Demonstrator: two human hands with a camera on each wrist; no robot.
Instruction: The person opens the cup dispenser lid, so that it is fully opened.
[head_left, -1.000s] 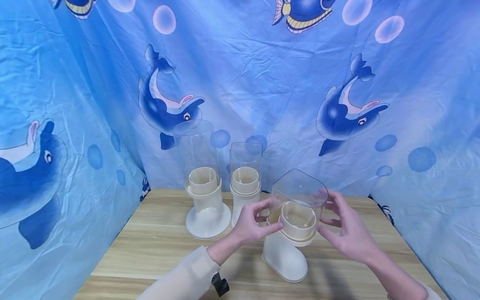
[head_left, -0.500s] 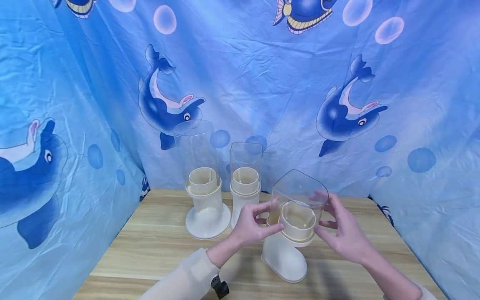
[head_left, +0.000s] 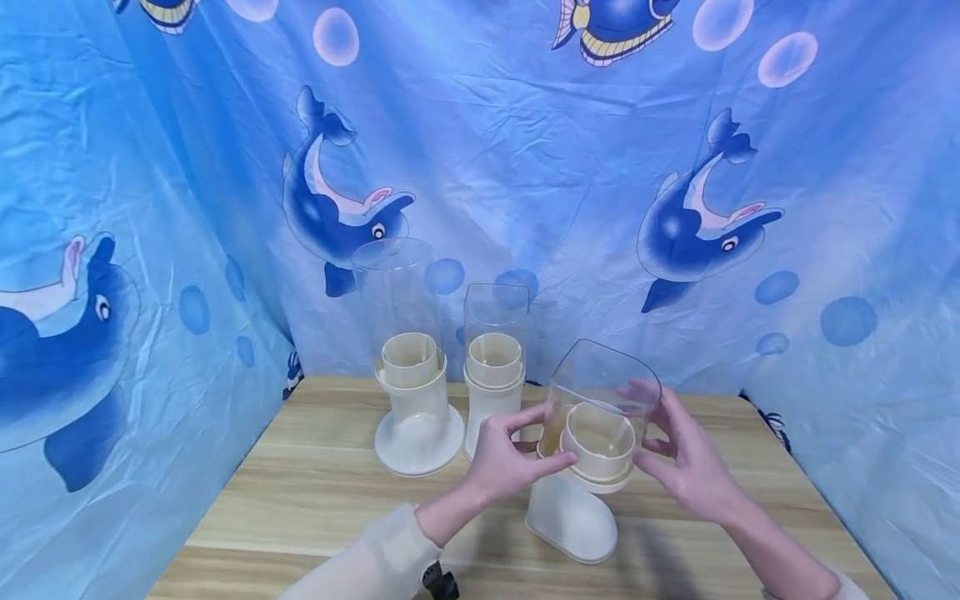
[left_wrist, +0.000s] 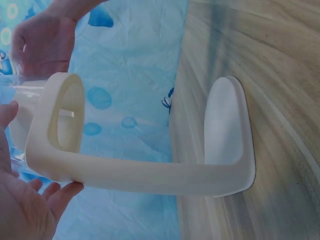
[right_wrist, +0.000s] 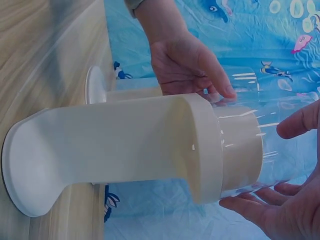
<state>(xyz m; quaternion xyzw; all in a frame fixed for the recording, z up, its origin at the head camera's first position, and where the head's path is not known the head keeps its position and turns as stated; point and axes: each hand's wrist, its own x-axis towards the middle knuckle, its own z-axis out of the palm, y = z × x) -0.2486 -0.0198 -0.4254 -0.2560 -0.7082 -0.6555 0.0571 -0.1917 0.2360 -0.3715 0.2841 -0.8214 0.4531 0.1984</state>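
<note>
In the middle right of the head view stands a cream plastic stand (head_left: 573, 521) with a rounded foot, a ring-shaped collar and a clear open-topped sleeve (head_left: 600, 375) around its upper ring. My left hand (head_left: 504, 454) holds the sleeve's left side low down, thumb at the front. Opposite, my right hand (head_left: 693, 462) grips the right side with spread fingers. The left wrist view shows the stand's slim upright (left_wrist: 135, 172) and left fingertips (left_wrist: 65, 195) at its collar. Seen from the right wrist, the sleeve encloses the cream inner ring (right_wrist: 242, 147), and right fingertips meet its lower edge.
Behind my left hand, two similar cream stands (head_left: 420, 437) carry clear sleeves, the left one taller (head_left: 393, 292) and the other shorter (head_left: 497, 308). All stand on a wood-grain table (head_left: 315, 492). A blue dolphin-print cloth (head_left: 480, 167) hangs around the back and sides.
The clear sleeve looks slightly turned on its stand between both hands. My right fingers have shifted a little along its side, and the whole head view has moved slightly.
</note>
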